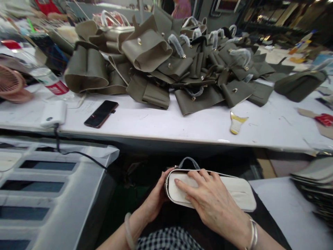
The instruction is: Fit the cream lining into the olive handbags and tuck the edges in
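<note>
A half-made handbag lies across my lap with a long, rounded white panel facing up. Its dark edge shows at the left end, and a plastic-wrapped handle sticks out on the far side. My left hand is wrapped round the bag's left end; some of its fingers are hidden behind the edge. Flat on the white panel lies my right hand, fingers spread and pressing on its left half.
Olive-grey bag pieces are heaped along the white table. Nearer its edge lie a phone, a white charger and a yellow-and-white scrap. A plastic crate stands left; stacked panels sit right.
</note>
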A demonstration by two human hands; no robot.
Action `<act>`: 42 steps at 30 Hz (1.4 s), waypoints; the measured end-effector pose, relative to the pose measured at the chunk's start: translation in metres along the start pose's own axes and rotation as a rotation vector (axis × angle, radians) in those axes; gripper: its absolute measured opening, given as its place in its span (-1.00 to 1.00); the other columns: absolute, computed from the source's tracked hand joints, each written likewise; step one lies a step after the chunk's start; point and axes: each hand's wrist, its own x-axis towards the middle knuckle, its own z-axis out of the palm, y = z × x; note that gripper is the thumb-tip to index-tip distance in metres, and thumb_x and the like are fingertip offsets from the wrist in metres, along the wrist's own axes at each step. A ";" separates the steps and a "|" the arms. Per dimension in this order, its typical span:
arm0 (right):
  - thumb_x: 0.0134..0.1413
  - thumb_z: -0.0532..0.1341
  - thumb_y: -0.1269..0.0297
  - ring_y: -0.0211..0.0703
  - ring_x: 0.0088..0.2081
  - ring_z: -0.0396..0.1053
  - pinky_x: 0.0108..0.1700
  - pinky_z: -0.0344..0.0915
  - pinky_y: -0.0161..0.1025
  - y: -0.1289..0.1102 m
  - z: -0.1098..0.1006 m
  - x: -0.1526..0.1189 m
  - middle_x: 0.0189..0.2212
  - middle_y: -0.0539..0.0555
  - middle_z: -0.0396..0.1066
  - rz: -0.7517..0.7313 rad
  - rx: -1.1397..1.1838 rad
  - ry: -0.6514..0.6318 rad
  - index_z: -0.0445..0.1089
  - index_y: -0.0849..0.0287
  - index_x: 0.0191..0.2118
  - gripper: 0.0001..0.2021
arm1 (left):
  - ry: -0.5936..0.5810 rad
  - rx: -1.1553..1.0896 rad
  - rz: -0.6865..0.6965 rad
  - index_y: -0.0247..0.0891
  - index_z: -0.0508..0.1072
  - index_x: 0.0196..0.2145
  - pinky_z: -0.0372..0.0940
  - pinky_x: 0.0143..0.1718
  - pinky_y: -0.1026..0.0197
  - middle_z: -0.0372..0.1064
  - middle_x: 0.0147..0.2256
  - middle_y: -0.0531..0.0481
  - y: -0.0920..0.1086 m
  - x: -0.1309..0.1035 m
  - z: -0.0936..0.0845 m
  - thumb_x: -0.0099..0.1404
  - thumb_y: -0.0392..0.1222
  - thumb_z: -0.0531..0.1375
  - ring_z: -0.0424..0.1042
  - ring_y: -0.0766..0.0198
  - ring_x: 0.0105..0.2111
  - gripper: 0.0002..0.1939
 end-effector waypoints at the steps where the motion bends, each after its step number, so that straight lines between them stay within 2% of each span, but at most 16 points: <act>1: 0.25 0.05 0.38 0.07 -0.06 0.19 -0.05 0.12 0.08 -0.001 -0.001 0.001 0.04 0.08 0.27 0.010 0.004 0.002 0.17 -0.25 0.20 -0.53 | 0.000 -0.008 -0.008 -0.04 0.26 0.23 0.20 0.05 -0.04 0.21 0.24 -0.07 0.000 0.000 0.000 0.36 0.29 -0.02 0.13 -0.11 0.23 -0.38; 8: 0.22 0.07 0.37 0.12 -0.05 0.19 -0.10 0.09 0.09 -0.008 0.000 0.004 0.06 0.09 0.27 0.068 0.020 0.072 0.21 -0.22 0.18 -0.54 | -0.005 -0.020 -0.032 -0.17 0.29 0.22 0.15 0.11 -0.07 0.33 0.14 -0.17 -0.002 0.002 0.001 0.33 0.35 -0.03 0.22 -0.12 0.17 -0.29; 12: 0.18 0.08 0.45 0.08 -0.11 0.21 -0.08 0.08 0.09 -0.010 -0.002 0.002 -0.08 0.10 0.35 0.024 0.025 0.083 0.27 -0.10 0.14 -0.56 | -0.008 -0.001 -0.042 -0.24 0.33 0.18 0.14 0.11 -0.08 0.42 0.04 -0.22 -0.001 0.000 0.004 0.32 0.37 -0.04 0.29 -0.13 0.11 -0.26; 15: 0.22 0.09 0.43 0.04 -0.12 0.22 -0.03 0.09 0.06 -0.008 -0.002 0.002 -0.17 0.12 0.37 -0.010 0.094 0.110 0.36 -0.01 0.06 -0.66 | -0.014 0.009 -0.035 -0.23 0.31 0.19 0.16 0.07 -0.05 0.43 0.03 -0.21 0.001 -0.002 0.003 0.32 0.36 -0.03 0.30 -0.12 0.09 -0.28; 18: 0.19 0.13 0.42 0.04 -0.03 0.19 0.01 0.13 0.02 -0.003 0.002 0.005 -0.11 0.14 0.33 0.018 0.240 0.169 0.45 0.01 -0.04 -0.72 | -0.023 0.012 -0.035 -0.21 0.32 0.19 0.19 0.03 -0.02 0.43 0.02 -0.19 0.001 -0.002 -0.001 0.33 0.35 -0.03 0.31 -0.09 0.08 -0.30; 23: 0.02 0.17 0.53 -0.02 0.00 0.16 0.10 0.16 -0.01 0.001 0.013 0.007 -0.06 0.11 0.22 0.082 0.505 0.242 0.46 0.00 -0.05 -0.61 | 0.000 0.019 -0.064 -0.21 0.36 0.14 0.24 -0.08 0.02 0.41 0.04 -0.19 -0.002 -0.001 -0.006 0.33 0.33 -0.01 0.33 -0.09 0.03 -0.34; 27: -0.06 0.15 0.54 0.01 -0.01 0.18 0.09 0.17 0.04 -0.004 0.014 0.009 -0.09 0.11 0.22 0.117 0.501 0.253 0.43 0.05 -0.09 -0.61 | 0.004 -0.017 -0.036 -0.19 0.35 0.15 0.24 -0.05 0.03 0.41 0.03 -0.16 -0.003 -0.002 -0.004 0.34 0.28 0.03 0.32 -0.06 0.03 -0.38; 30: -0.09 0.13 0.53 0.01 0.02 0.20 0.08 0.19 0.02 -0.008 0.010 0.012 0.01 0.13 0.18 0.121 0.498 0.277 0.38 0.09 -0.10 -0.61 | -0.005 -0.072 -0.020 -0.19 0.34 0.16 0.23 -0.01 0.05 0.39 0.07 -0.15 -0.003 -0.002 -0.005 0.35 0.24 0.05 0.32 -0.02 0.04 -0.41; 34: -0.05 0.16 0.48 -0.02 0.00 0.24 0.03 0.25 -0.04 -0.009 0.004 0.017 0.02 0.11 0.20 0.135 0.490 0.273 0.37 0.09 -0.18 -0.74 | 0.008 -0.270 -0.027 -0.15 0.33 0.16 0.27 -0.02 0.07 0.42 0.04 -0.11 -0.014 0.007 -0.015 0.39 0.07 0.09 0.41 0.10 -0.05 -0.54; 37: 0.00 0.24 0.41 0.00 -0.01 0.26 0.02 0.26 0.00 -0.008 0.005 0.017 -0.03 0.08 0.26 0.129 0.434 0.233 0.41 0.02 -0.25 -0.82 | 0.047 -0.373 -0.023 -0.29 0.44 0.01 0.30 -0.02 0.05 0.50 -0.12 -0.14 -0.033 0.015 -0.027 0.37 -0.03 0.13 0.46 0.10 -0.14 -0.64; 39: -0.02 0.31 0.34 0.00 -0.04 0.31 -0.03 0.32 0.00 -0.007 0.011 0.016 -0.03 0.05 0.29 0.131 0.386 0.224 0.43 -0.05 -0.26 -0.82 | 0.010 -0.273 0.014 -0.33 0.48 -0.06 0.29 0.03 -0.01 0.50 -0.13 -0.20 -0.039 0.020 -0.036 0.34 -0.04 0.14 0.43 0.00 -0.05 -0.65; 40: -0.04 0.33 0.31 0.00 -0.08 0.36 -0.08 0.37 -0.02 -0.005 0.015 0.017 -0.06 0.04 0.31 0.122 0.348 0.226 0.44 -0.08 -0.27 -0.82 | -0.040 -0.161 0.049 -0.28 0.49 -0.06 0.30 0.03 -0.04 0.48 -0.09 -0.21 -0.038 0.024 -0.040 0.33 -0.02 0.15 0.40 -0.05 0.01 -0.66; 42: -0.09 0.37 0.20 -0.04 -0.26 0.43 -0.28 0.44 -0.10 0.000 0.021 0.021 -0.18 0.04 0.37 0.062 0.228 0.239 0.47 -0.14 -0.32 -0.85 | -0.112 0.025 0.151 -0.09 0.43 0.03 0.33 -0.01 -0.10 0.41 0.02 -0.16 -0.021 0.034 -0.047 0.32 0.02 0.19 0.36 -0.07 0.05 -0.64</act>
